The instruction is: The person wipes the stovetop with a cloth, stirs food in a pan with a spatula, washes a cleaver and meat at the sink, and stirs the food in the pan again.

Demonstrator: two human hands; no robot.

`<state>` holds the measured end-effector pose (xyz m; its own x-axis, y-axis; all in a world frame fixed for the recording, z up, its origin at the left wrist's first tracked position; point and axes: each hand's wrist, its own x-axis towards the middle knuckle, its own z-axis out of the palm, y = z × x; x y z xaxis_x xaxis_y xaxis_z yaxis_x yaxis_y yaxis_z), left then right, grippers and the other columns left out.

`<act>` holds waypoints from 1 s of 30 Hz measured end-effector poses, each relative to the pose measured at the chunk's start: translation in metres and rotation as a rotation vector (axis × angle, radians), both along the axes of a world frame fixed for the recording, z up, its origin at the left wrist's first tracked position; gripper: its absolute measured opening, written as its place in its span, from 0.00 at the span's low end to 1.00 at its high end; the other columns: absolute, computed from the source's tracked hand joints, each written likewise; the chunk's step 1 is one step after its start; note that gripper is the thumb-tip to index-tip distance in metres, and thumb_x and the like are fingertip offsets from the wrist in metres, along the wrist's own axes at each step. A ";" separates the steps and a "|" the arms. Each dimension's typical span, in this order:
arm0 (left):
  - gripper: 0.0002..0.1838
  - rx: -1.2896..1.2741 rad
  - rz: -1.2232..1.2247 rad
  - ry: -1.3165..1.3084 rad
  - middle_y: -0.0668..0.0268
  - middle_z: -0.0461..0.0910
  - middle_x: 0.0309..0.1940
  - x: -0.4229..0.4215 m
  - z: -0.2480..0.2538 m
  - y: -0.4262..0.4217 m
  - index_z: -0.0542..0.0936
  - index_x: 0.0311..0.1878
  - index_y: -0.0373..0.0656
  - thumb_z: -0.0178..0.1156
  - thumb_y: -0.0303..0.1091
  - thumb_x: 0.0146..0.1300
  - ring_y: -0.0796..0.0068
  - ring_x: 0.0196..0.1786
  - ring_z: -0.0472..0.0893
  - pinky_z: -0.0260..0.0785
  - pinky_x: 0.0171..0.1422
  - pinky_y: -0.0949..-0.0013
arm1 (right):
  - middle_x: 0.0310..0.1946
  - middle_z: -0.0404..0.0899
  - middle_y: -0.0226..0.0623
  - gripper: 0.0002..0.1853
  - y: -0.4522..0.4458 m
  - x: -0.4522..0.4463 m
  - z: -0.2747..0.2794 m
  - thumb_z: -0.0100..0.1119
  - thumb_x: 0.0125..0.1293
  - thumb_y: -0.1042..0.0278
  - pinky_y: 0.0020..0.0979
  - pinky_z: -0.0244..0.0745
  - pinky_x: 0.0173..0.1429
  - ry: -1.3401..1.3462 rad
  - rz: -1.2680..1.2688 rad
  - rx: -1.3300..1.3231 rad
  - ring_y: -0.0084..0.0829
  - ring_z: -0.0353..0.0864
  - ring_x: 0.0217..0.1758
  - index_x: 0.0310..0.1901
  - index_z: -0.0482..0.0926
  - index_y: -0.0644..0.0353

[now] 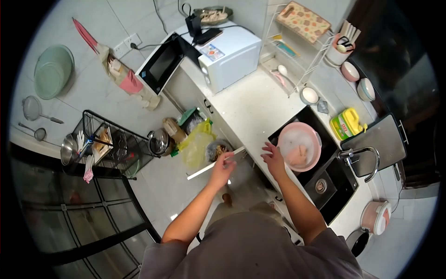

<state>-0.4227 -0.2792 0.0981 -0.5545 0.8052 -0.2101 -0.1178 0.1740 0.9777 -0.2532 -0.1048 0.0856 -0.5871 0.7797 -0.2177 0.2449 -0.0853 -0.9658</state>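
Observation:
My left hand (222, 171) is open, its fingers apart, beside the white edge of an open cabinet door (200, 172). Just beyond it are a bag of food scraps (216, 151) and a yellow-green plastic bag (195, 148). I cannot tell whether the fingers touch the door. My right hand (273, 161) is open with spread fingers, at the counter's front edge and left of a pink basin (318, 144). Sudsy water fills the basin, and a pinkish item (298, 156) shows in it. The basin sits in the black sink (334, 186).
A white microwave (237, 58) with its door (160, 63) open stands on the white counter (246, 111). Yellow detergent (344, 124) and a curved faucet (373, 162) are behind the sink. A black rack (118, 144) stands left; a dish rack (297, 56) is at the back.

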 end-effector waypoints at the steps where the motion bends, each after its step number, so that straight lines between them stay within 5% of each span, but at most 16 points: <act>1: 0.19 -0.011 -0.002 -0.020 0.68 0.77 0.52 -0.014 -0.001 -0.003 0.74 0.58 0.43 0.62 0.27 0.64 0.78 0.50 0.77 0.73 0.48 0.72 | 0.51 0.81 0.38 0.24 -0.002 -0.018 0.003 0.57 0.64 0.78 0.27 0.75 0.50 0.022 0.043 -0.004 0.26 0.80 0.45 0.63 0.72 0.60; 6: 0.15 -0.111 -0.051 -0.039 0.68 0.78 0.50 -0.055 -0.015 -0.006 0.76 0.56 0.41 0.61 0.28 0.67 0.79 0.50 0.76 0.71 0.53 0.72 | 0.46 0.84 0.35 0.16 -0.006 -0.059 0.000 0.57 0.66 0.76 0.26 0.74 0.52 0.023 0.050 -0.028 0.24 0.80 0.46 0.55 0.79 0.62; 9: 0.13 -0.155 -0.098 0.011 0.68 0.79 0.49 -0.061 -0.019 0.001 0.77 0.54 0.41 0.61 0.28 0.67 0.79 0.50 0.78 0.71 0.53 0.71 | 0.48 0.82 0.34 0.20 -0.008 -0.064 0.001 0.57 0.66 0.77 0.25 0.73 0.50 -0.023 0.018 -0.051 0.23 0.79 0.45 0.61 0.74 0.61; 13: 0.14 -0.079 -0.161 -0.021 0.68 0.79 0.50 -0.057 -0.005 0.025 0.77 0.54 0.42 0.61 0.27 0.66 0.79 0.50 0.78 0.72 0.53 0.71 | 0.54 0.74 0.34 0.35 -0.002 -0.056 0.012 0.56 0.66 0.78 0.25 0.73 0.45 0.037 -0.187 -0.098 0.24 0.80 0.43 0.73 0.56 0.55; 16: 0.16 -0.069 -0.265 -0.078 0.67 0.79 0.50 -0.051 -0.013 0.051 0.76 0.56 0.41 0.60 0.26 0.65 0.77 0.48 0.78 0.74 0.49 0.71 | 0.55 0.74 0.35 0.35 0.010 -0.026 0.004 0.54 0.67 0.79 0.26 0.75 0.42 0.070 -0.267 -0.146 0.27 0.82 0.42 0.74 0.55 0.53; 20: 0.18 -0.097 -0.406 -0.081 0.67 0.79 0.50 -0.029 -0.005 0.097 0.75 0.57 0.40 0.61 0.26 0.64 0.77 0.47 0.78 0.75 0.48 0.71 | 0.50 0.77 0.31 0.24 0.028 0.041 0.008 0.53 0.69 0.76 0.24 0.74 0.40 0.055 -0.357 -0.172 0.25 0.82 0.40 0.67 0.66 0.56; 23: 0.18 -0.160 -0.506 -0.063 0.67 0.79 0.50 0.004 0.006 0.138 0.75 0.57 0.41 0.62 0.28 0.65 0.77 0.46 0.79 0.75 0.48 0.71 | 0.47 0.78 0.34 0.37 0.030 0.107 0.001 0.52 0.66 0.81 0.28 0.76 0.41 0.101 -0.672 -0.060 0.26 0.82 0.39 0.76 0.53 0.51; 24: 0.17 -0.153 -0.549 -0.085 0.67 0.79 0.50 0.018 0.008 0.153 0.76 0.57 0.41 0.62 0.28 0.65 0.76 0.45 0.78 0.74 0.48 0.72 | 0.49 0.76 0.37 0.45 0.033 0.131 0.007 0.54 0.63 0.84 0.30 0.77 0.43 -0.058 -0.684 -0.100 0.26 0.81 0.39 0.78 0.45 0.48; 27: 0.16 -0.130 -0.667 -0.085 0.68 0.79 0.48 0.065 0.000 0.191 0.76 0.55 0.41 0.63 0.30 0.65 0.77 0.44 0.78 0.74 0.44 0.72 | 0.60 0.70 0.46 0.48 0.028 0.206 -0.019 0.58 0.59 0.82 0.31 0.77 0.45 -0.468 -0.759 -0.107 0.31 0.80 0.38 0.78 0.45 0.48; 29: 0.16 -0.131 -0.771 -0.033 0.68 0.79 0.48 0.094 -0.005 0.210 0.76 0.56 0.42 0.62 0.28 0.65 0.78 0.45 0.79 0.75 0.46 0.72 | 0.63 0.70 0.45 0.47 0.019 0.228 0.015 0.55 0.57 0.84 0.29 0.78 0.45 -0.490 -0.925 0.426 0.32 0.81 0.39 0.78 0.48 0.49; 30: 0.19 -0.125 -0.817 0.034 0.67 0.78 0.49 0.105 -0.015 0.218 0.75 0.59 0.42 0.63 0.27 0.64 0.77 0.47 0.79 0.74 0.47 0.71 | 0.63 0.70 0.44 0.46 0.017 0.241 0.027 0.55 0.58 0.84 0.29 0.78 0.46 -0.515 -0.881 0.412 0.32 0.80 0.39 0.77 0.49 0.49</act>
<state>-0.3178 -0.0609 0.0827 0.1877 0.9293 -0.3181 0.1221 0.2993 0.9463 -0.0123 -0.0880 0.1131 0.2970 0.9500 0.0966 0.6385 -0.1223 -0.7598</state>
